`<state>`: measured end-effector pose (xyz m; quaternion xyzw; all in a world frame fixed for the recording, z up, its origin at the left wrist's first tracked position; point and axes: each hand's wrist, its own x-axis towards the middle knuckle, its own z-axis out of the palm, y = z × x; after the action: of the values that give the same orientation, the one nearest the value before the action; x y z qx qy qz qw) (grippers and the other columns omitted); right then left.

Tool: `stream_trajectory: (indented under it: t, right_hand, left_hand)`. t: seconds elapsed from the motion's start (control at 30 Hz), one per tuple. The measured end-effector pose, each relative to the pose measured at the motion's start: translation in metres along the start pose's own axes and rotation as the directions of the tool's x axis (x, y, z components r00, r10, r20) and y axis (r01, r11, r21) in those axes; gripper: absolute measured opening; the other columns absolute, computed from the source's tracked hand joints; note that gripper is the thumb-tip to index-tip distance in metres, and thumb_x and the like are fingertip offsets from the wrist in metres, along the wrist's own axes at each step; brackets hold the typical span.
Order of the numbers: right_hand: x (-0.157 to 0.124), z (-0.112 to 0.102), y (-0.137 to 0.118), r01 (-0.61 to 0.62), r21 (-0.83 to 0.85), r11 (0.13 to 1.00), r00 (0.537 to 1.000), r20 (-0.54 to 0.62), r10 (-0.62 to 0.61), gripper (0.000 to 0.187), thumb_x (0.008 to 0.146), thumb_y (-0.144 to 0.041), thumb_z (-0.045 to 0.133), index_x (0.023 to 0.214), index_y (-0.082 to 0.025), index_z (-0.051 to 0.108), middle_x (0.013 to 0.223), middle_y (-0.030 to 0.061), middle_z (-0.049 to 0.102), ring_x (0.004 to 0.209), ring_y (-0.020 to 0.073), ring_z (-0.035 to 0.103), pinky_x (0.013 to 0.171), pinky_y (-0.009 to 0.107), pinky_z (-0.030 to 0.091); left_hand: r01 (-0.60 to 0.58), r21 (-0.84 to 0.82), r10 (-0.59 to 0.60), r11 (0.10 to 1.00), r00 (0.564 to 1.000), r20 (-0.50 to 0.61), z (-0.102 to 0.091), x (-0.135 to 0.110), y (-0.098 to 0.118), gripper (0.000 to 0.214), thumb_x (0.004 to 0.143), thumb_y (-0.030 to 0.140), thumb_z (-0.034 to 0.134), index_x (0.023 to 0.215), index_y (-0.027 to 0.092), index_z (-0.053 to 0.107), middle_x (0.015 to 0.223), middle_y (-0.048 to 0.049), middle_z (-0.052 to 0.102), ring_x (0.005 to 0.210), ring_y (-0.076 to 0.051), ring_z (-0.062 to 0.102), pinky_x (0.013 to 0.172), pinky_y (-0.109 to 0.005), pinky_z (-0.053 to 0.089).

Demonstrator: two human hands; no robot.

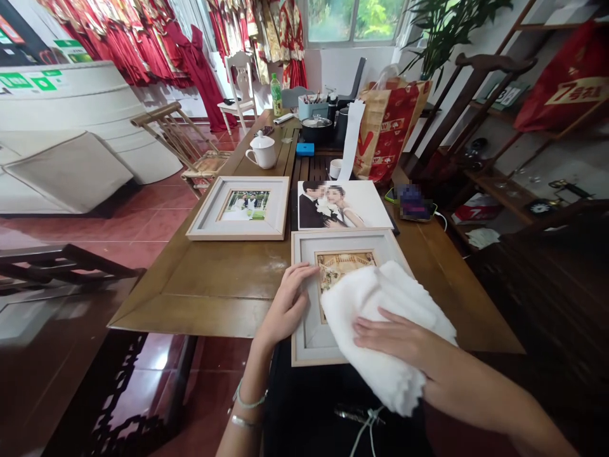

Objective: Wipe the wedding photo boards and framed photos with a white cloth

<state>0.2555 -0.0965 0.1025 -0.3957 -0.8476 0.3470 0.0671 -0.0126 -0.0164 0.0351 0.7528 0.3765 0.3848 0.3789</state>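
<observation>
A picture frame (310, 346) with a pale wooden border and grey mat lies face up at the table's near edge, its brown-toned photo partly covered. My left hand (288, 298) rests on the frame's left side, fingers stretched over the mat and touching the photo's edge. On the frame's right half, my right hand (394, 339) holds a white towel (375, 298), its visible fingers laid nearly flat on the cloth. The towel hides the photo's right part and drapes past the frame's near right corner. The right thumb is hidden.
Another picture frame (238, 235) lies to the left on the wooden table (214, 273). Beyond are an unframed couple photo print (366, 206), a lidded white mug (263, 152), a blue box (305, 150) and a red-and-brown paper bag (387, 130). A phone (415, 202) lies at the right.
</observation>
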Motion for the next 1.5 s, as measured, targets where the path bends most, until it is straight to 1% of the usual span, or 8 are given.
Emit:
stream_trajectory:
  t: [0.1,0.23,0.57,0.87,1.0,1.2,1.33,1.5]
  right_hand:
    - [-0.028,-0.013,0.015,-0.091,0.062,0.994,0.996,0.012,0.09,0.064,0.078,-0.006,0.047,0.133,-0.037,0.055,0.143,-0.0046,0.05,0.137,0.0252,0.036,0.112,0.046,0.035]
    - [-0.032,-0.028,0.04,-0.23,0.017,0.973,0.973,0.024,0.23,0.058,0.079,-0.012,0.05,0.128,-0.04,0.06,0.139,-0.0052,0.054,0.135,0.0311,0.039,0.109,0.051,0.038]
    - [0.063,-0.049,0.064,-0.208,-0.269,0.94,0.899,-0.432,0.075,0.064,0.072,-0.003,0.042,0.133,-0.018,0.056,0.139,0.0064,0.055,0.134,0.0245,0.043,0.113,0.048,0.032]
    - [0.096,-0.028,0.044,-0.157,-0.359,0.92,0.945,-0.327,0.033,0.079,0.059,0.005,0.042,0.135,-0.012,0.052,0.144,0.0118,0.048,0.141,0.0259,0.031,0.115,0.054,0.023]
    - [0.079,-0.014,0.012,-0.01,-0.271,0.962,0.993,-0.113,-0.022,0.084,0.055,0.005,0.04,0.136,-0.015,0.052,0.145,0.0098,0.047,0.141,0.0235,0.03,0.116,0.054,0.021]
    - [0.003,-0.016,-0.016,0.046,-0.126,0.991,0.992,0.12,-0.031,0.092,0.053,0.005,0.04,0.138,-0.028,0.051,0.147,-0.0031,0.043,0.138,0.0237,0.035,0.115,0.046,0.031]
    - [-0.034,-0.026,0.007,-0.098,-0.084,0.992,0.991,0.08,0.105,0.079,0.067,-0.002,0.048,0.133,-0.046,0.053,0.14,-0.013,0.05,0.129,0.0272,0.049,0.106,0.042,0.046]
    - [-0.012,-0.04,0.048,-0.244,-0.132,0.961,0.963,-0.148,0.224,0.065,0.074,-0.007,0.045,0.131,-0.034,0.058,0.137,-0.0051,0.056,0.128,0.0292,0.05,0.11,0.049,0.039]
  left_hand:
    - [0.002,-0.005,-0.002,1.0,1.0,0.004,0.0,0.0,0.001,0.058,0.083,0.001,0.036,0.132,0.027,0.05,0.136,-0.0058,0.051,0.137,-0.024,0.032,0.116,-0.051,0.027]
    - [0.01,-0.002,-0.01,1.0,1.0,0.01,0.0,-0.001,-0.001,0.057,0.083,0.002,0.036,0.133,0.027,0.05,0.137,-0.0061,0.05,0.137,-0.024,0.031,0.116,-0.051,0.027]
    - [0.012,0.007,-0.012,1.0,1.0,0.006,-0.001,-0.002,0.001,0.058,0.081,0.001,0.037,0.132,0.026,0.05,0.136,-0.007,0.05,0.136,-0.024,0.033,0.115,-0.051,0.027]
    - [0.002,-0.016,-0.002,1.0,1.0,-0.002,0.0,-0.001,0.002,0.057,0.082,0.002,0.037,0.131,0.026,0.051,0.134,-0.0072,0.05,0.135,-0.025,0.033,0.115,-0.053,0.026]
    - [0.0,-0.021,-0.001,1.0,1.0,-0.012,0.0,-0.001,0.002,0.053,0.083,0.002,0.037,0.129,0.025,0.052,0.125,-0.008,0.055,0.135,-0.025,0.035,0.114,-0.053,0.028]
    - [0.012,-0.007,-0.012,1.0,1.0,-0.008,0.0,-0.002,-0.001,0.054,0.084,0.002,0.037,0.13,0.026,0.051,0.134,-0.0076,0.05,0.136,-0.024,0.032,0.116,-0.051,0.027]
    - [0.003,-0.006,-0.003,1.0,1.0,-0.007,0.0,-0.002,-0.002,0.055,0.083,0.002,0.037,0.131,0.026,0.051,0.134,-0.0077,0.05,0.137,-0.025,0.032,0.116,-0.051,0.027]
    - [-0.013,-0.01,0.013,1.0,1.0,-0.011,0.0,-0.002,-0.002,0.056,0.083,0.003,0.038,0.133,0.027,0.051,0.135,-0.0068,0.051,0.135,-0.025,0.035,0.115,-0.052,0.027]
